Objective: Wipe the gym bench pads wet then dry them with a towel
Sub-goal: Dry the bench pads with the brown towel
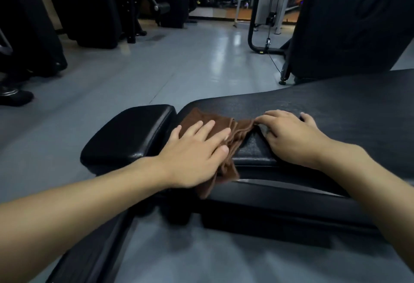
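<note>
I press the left grip (192, 155), fingers flat and apart, on the brown towel (240, 129) at the 9 o'clock end of the long pad (336, 108). The right grip (291, 137), fingers spread, pins its 3 o'clock edge, probably to prevent bunching.

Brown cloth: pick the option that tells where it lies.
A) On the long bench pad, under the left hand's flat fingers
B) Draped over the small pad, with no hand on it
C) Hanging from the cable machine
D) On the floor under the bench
A: the brown cloth lies on the long bench pad, one end hanging over its near edge, with the left hand flat on it.
</note>
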Tool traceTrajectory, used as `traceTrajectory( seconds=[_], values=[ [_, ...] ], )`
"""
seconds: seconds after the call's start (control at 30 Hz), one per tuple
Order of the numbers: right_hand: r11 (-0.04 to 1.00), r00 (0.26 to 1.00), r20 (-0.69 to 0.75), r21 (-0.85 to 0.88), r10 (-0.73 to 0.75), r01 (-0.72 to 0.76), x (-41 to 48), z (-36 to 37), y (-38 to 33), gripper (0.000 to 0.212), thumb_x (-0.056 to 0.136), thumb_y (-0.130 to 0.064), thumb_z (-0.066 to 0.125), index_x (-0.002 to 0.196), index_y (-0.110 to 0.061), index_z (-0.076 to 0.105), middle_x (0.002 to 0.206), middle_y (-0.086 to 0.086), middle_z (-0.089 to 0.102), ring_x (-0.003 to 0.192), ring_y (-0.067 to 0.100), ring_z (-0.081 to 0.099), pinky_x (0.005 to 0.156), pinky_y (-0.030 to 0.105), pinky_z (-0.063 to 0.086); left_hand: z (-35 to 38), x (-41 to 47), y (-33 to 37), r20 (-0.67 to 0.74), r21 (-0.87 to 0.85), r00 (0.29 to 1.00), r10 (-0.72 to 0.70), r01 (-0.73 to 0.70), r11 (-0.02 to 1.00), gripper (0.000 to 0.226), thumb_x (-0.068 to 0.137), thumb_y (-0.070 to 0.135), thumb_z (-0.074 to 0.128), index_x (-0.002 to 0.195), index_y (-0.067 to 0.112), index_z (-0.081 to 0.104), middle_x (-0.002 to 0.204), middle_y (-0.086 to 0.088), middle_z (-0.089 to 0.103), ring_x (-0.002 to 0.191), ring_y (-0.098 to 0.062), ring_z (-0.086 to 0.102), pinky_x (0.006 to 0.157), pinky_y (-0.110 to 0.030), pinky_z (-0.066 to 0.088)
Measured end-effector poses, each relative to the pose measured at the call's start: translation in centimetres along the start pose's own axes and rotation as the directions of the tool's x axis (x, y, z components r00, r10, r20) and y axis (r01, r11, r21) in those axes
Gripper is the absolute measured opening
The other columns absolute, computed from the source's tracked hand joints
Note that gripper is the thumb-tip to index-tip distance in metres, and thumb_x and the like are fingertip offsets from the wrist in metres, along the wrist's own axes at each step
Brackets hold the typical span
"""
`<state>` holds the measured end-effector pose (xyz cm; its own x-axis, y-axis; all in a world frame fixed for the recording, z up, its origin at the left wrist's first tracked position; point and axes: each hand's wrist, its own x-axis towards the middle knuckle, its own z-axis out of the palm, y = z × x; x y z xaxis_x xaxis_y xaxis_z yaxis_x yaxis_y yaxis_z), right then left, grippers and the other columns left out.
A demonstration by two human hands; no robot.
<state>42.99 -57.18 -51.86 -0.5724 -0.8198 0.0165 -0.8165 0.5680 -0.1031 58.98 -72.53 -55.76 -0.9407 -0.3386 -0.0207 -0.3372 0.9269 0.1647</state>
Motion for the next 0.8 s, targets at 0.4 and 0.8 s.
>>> traceTrajectory(
  seconds=[0.4, 0.8],
  values=[
    [0.997, 0.998, 0.054, -0.071, 0.025, -0.021, 1.1, 1.8, -2.5, 0.065, 0.104, -0.049, 0.014, 0.157, -0.02, -0.008, 0.165, -0.008, 0.01, 0.153, 0.015, 0.002, 0.12, 0.056, 0.001, 0.6, 6.2, -3.3, -0.067, -0.087, 0.994, -0.083, 0.077, 0.993, 0.051, 0.097, 0.061, 0.015, 0.148, 0.057, 0.01, 0.165, 0.004, 0.002, 0.151, -0.02, -0.003, 0.117, -0.062, 0.005],
    [0.99, 0.999, 0.041, -0.139, 0.015, -0.009, 1.2, 2.1, -2.4, 0.063, 0.103, -0.051, 0.013, 0.156, -0.017, 0.005, 0.165, -0.008, 0.01, 0.152, 0.014, 0.001, 0.12, 0.055, 0.001, 0.8, 13.4, -6.5, -0.071, -0.168, 0.975, -0.208, 0.194, 0.966, 0.059, 0.088, 0.062, 0.012, 0.146, 0.054, 0.02, 0.162, 0.001, 0.016, 0.149, -0.024, 0.009, 0.115, -0.058, 0.018]
  ],
)
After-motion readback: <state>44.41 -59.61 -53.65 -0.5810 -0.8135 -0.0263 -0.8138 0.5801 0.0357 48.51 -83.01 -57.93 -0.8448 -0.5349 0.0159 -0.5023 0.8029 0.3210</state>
